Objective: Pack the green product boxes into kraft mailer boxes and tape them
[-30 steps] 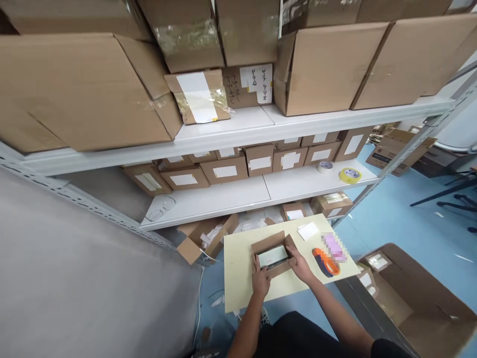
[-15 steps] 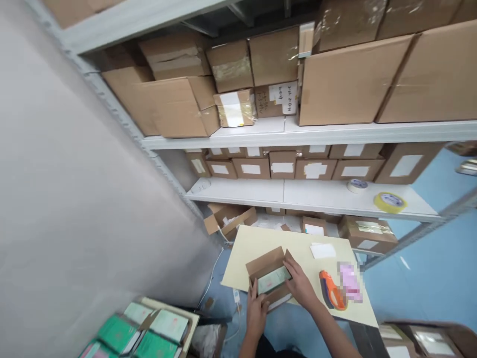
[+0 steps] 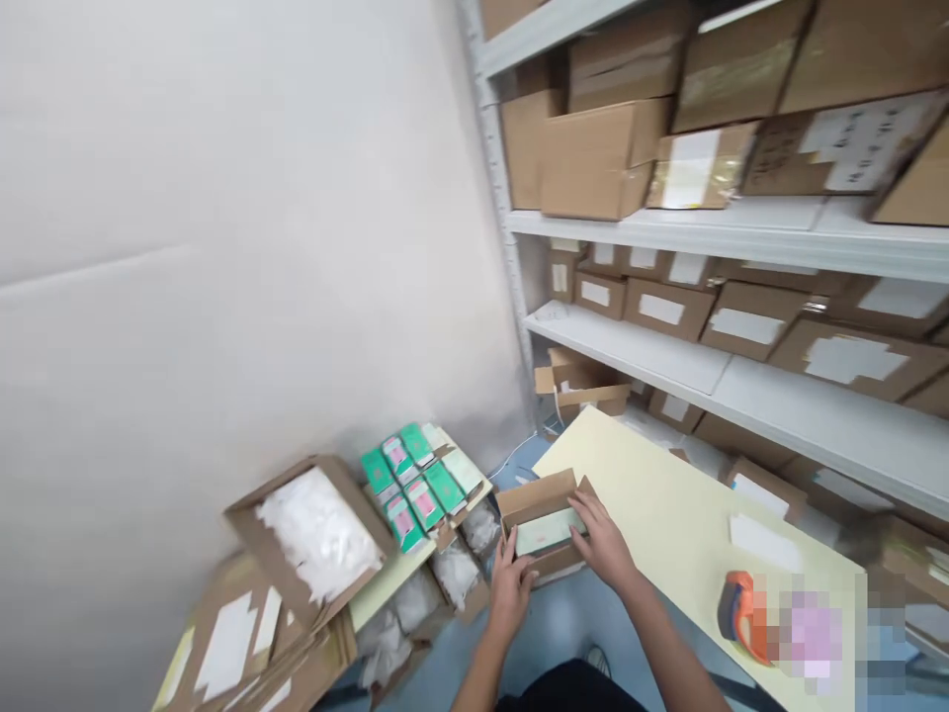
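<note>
White shelving (image 3: 659, 351), left fingers (image 3: 509, 547) and right fingers (image 3: 591, 511), slightly spread, clamped on an open carton (image 3: 540, 493), pale-green pack (image 3: 545, 533) inside

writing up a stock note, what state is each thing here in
held carton: open at the top
pale green pack: lying inside the held carton
left fingers: gripping its left side
right fingers: gripping its right side
white-filled box: open
corner carton: open
green packs: set in rows
orange tool: lying on the table
</note>
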Available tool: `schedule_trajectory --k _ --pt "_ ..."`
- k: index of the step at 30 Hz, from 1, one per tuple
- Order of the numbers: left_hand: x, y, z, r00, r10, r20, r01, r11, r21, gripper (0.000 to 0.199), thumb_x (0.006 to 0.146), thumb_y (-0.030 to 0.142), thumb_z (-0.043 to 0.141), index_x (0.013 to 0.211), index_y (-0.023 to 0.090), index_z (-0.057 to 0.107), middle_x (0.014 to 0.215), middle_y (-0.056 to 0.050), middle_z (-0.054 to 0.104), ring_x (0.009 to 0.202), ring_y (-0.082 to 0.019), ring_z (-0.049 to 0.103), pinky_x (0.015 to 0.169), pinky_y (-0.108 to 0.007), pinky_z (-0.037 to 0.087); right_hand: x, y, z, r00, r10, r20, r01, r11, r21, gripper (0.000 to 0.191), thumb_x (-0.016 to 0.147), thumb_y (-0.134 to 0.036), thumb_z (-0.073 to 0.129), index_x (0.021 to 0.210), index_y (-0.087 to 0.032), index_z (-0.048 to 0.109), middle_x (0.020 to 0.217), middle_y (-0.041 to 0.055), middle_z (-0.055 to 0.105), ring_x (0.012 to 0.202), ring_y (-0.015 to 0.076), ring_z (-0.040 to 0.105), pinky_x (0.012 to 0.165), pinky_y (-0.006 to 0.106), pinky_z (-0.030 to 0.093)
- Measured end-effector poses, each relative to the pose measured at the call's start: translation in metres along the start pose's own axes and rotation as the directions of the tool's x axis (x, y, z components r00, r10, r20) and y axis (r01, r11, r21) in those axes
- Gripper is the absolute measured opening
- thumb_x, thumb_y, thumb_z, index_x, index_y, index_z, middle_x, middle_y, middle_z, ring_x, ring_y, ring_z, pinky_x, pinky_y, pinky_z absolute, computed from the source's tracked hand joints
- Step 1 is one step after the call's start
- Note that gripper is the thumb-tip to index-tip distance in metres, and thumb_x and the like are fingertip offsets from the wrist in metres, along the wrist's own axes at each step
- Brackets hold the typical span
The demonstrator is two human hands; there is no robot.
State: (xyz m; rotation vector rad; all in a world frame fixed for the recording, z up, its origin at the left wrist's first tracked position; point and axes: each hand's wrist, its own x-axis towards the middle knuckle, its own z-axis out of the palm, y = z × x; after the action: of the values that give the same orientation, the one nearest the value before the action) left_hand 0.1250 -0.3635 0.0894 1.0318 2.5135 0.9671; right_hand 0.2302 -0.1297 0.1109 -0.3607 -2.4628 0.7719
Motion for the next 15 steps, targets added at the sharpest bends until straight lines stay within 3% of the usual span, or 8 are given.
schedule_trajectory --k 5,10,15 --pt "-0.059 -0.041 -0.054 0.989 -0.088 -0.122 0.086 0.996 -0.022 0.02 0.094 0.027 0.06 0.101 0.023 0.078 0.168 -0.009 0.036 0.154 -0.039 0.031 0.12 -0.063 0.035 0.024 -0.075 0.044 0.982 -0.163 0.095 0.16 0.986 0.044 0.047 0.101 -0.027 0.051 0.148 -0.025 0.055 0.152 0.0111 0.056 0.143 0.0314 0.05 0.117 0.053 0.049" --pt "-0.124 -0.098 -0.111 0.962 -0.197 -0.19 0.195 0.98 -0.027 0.021 0.094 0.029 0.06 0.098 0.021 0.079 0.164 -0.01 0.042 0.152 -0.042 0.033 0.119 -0.064 0.036 0.036 -0.161 0.112 0.934 -0.294 0.205 0.278 0.955 0.102 0.047 0.098 -0.022 0.052 0.144 -0.022 0.058 0.151 0.0136 0.055 0.146 0.0329 0.046 0.118 0.056 0.046" --pt "-0.184 -0.161 -0.152 0.924 -0.28 -0.26 0.278 0.96 -0.043 0.02 0.091 0.025 0.06 0.099 0.023 0.079 0.159 -0.008 0.05 0.149 -0.04 0.036 0.12 -0.063 0.036 0.04 -0.239 0.18 0.861 -0.385 0.332 0.36 0.923 0.135 0.048 0.095 -0.02 0.053 0.142 -0.023 0.058 0.153 0.0136 0.053 0.146 0.032 0.046 0.12 0.056 0.044"
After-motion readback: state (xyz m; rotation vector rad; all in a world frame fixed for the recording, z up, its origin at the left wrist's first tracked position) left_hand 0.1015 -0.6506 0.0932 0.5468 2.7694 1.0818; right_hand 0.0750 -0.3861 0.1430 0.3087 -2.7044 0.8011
